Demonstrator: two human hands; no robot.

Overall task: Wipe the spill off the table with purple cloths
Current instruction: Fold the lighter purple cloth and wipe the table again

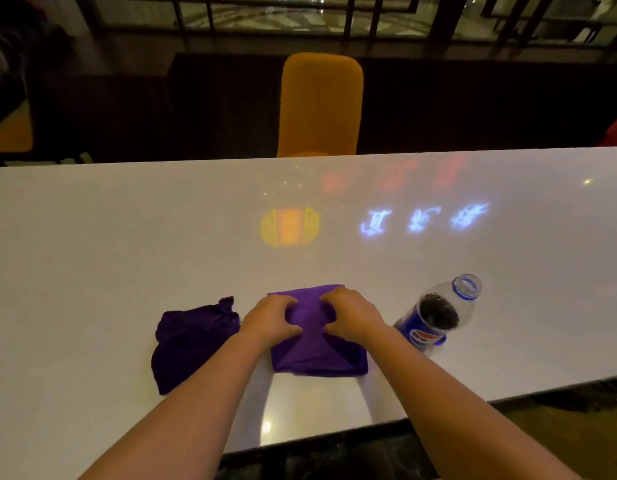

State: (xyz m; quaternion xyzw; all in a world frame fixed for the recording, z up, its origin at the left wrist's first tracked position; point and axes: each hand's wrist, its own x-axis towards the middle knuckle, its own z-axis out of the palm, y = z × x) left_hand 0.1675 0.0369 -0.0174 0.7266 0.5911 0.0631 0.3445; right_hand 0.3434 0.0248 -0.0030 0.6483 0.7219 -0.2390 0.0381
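A folded purple cloth (315, 355) lies flat on the white table (127, 237) near its front edge. My left hand (270, 318) and my right hand (352, 317) both rest on its far half, fingers curled and pinching the fabric between them. A second, darker purple cloth (191, 344) lies crumpled just to the left, untouched. No spill shows on the table surface; the cloth hides whatever is under it.
An uncapped cola bottle (438, 315), partly full, stands at the right of my right hand. An orange chair (319, 105) is pushed up to the far edge. Coloured light reflections glow mid-table. The table's front edge runs close to my forearms.
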